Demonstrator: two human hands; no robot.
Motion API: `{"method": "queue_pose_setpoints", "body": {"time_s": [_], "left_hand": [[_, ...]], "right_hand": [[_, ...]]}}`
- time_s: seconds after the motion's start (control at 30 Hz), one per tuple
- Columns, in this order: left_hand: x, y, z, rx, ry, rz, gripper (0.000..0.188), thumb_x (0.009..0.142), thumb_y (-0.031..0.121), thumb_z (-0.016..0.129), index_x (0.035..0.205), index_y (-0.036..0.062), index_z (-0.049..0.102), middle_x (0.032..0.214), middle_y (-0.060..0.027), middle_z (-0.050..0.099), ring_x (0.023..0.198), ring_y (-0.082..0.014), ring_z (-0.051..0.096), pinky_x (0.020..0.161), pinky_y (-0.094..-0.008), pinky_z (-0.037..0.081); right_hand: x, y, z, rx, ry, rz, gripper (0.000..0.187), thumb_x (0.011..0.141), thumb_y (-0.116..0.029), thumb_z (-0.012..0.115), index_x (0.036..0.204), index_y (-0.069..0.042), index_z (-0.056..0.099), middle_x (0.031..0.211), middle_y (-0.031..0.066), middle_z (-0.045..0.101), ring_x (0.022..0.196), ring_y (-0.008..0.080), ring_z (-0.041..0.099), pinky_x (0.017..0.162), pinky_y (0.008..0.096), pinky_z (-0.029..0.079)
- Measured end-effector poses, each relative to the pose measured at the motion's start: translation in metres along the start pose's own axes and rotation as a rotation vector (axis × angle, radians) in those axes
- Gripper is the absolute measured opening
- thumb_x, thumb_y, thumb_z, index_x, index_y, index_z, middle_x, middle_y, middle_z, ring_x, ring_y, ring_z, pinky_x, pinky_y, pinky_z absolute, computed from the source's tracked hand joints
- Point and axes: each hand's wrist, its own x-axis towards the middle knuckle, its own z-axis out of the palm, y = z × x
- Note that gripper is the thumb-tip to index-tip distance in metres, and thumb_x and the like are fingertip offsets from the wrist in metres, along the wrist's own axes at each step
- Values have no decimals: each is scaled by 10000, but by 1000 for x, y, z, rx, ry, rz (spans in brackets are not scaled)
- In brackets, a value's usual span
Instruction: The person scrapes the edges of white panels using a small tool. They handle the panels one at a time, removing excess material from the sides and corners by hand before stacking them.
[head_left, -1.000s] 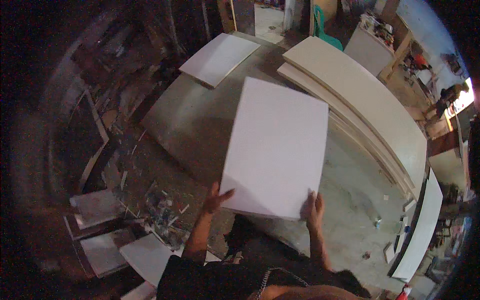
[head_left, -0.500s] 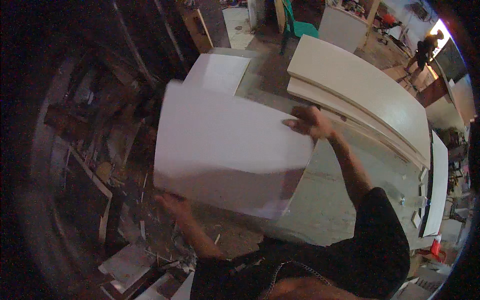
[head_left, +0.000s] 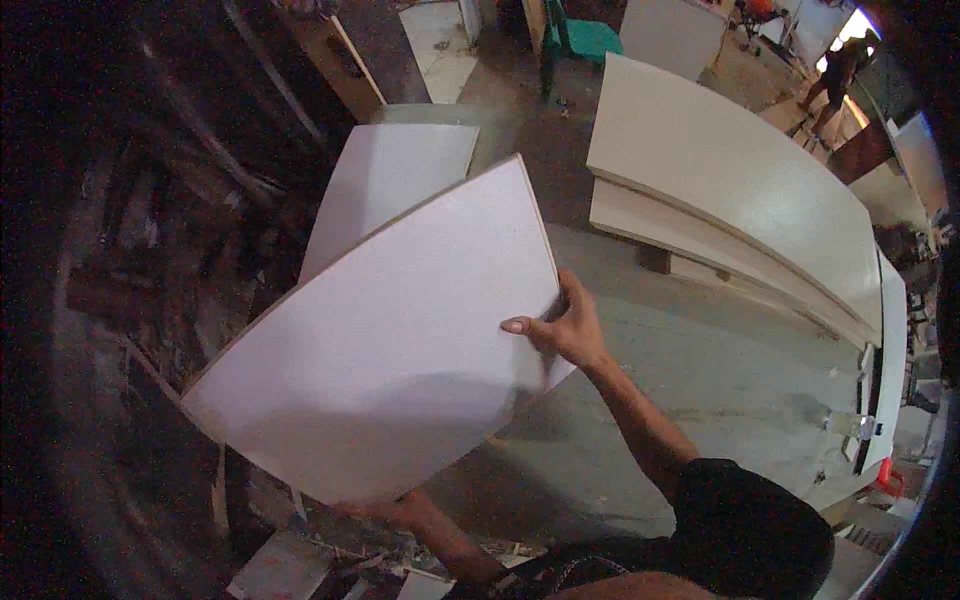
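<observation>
A white rectangular board (head_left: 390, 320) is held up at a slant in front of me, its far corner pointing away and to the right. My right hand (head_left: 568, 328) clasps its right edge, thumb lying on the white face and fingers round the edge. At the near edge, my left hand (head_left: 385, 510) supports the board from below, its fingers mostly hidden under it. Behind the held piece, a second white panel (head_left: 405, 165) lies on the worktable (head_left: 660, 380), partly covered from view.
Stacked long cream boards (head_left: 730, 170) lie along the table's far right side. A clear bottle (head_left: 848, 425) is near the right end. Beyond stands a green chair (head_left: 585, 38); a person (head_left: 840, 80) is far off at upper right. Offcuts (head_left: 285, 565) clutter the lower left.
The board has turned anticlockwise, with its left end swinging nearer me. My right hand has moved left and nearer, while my left hand has come lower and slightly right.
</observation>
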Motion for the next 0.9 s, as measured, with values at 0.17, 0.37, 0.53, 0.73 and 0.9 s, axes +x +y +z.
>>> {"method": "queue_pose_setpoints", "body": {"time_s": [0.17,0.37,0.53,0.73,0.9], "left_hand": [[-10,23,-9,51,9,-139,769,901,585,509,1460,86,335,1445,-149,397,1296,-354,402,1076,-532,334],[-11,28,16,53,-39,-310,736,911,548,521,1458,89,341,1443,-154,397,1297,-362,399,1074,-537,333],[14,-5,117,390,72,-84,683,924,521,511,1424,71,394,1401,-158,436,1270,-355,428,1056,-522,354],[146,-20,154,118,-159,-15,655,936,484,524,1405,41,413,1391,-150,456,1240,-343,463,1030,-501,381],[211,-34,185,15,-214,-42,615,947,439,535,1402,41,422,1379,-142,476,1228,-336,484,994,-487,421]], "right_hand": [[59,-45,10,116,-107,107,778,609,-334,916,1174,74,570,1032,170,669,907,245,660,834,363,516],[130,-32,41,-277,-152,-121,730,623,-467,875,1121,-8,603,933,177,685,879,320,675,799,405,533],[159,-42,33,-360,307,-683,512,780,-261,795,1176,-28,569,1060,173,626,1029,296,621,876,362,489],[3,54,-56,-121,80,-311,226,858,-26,677,1063,8,589,934,114,626,901,170,604,820,304,474],[-190,120,-124,-266,115,87,132,858,-20,653,988,-16,631,862,89,655,734,162,609,681,309,489]]}}
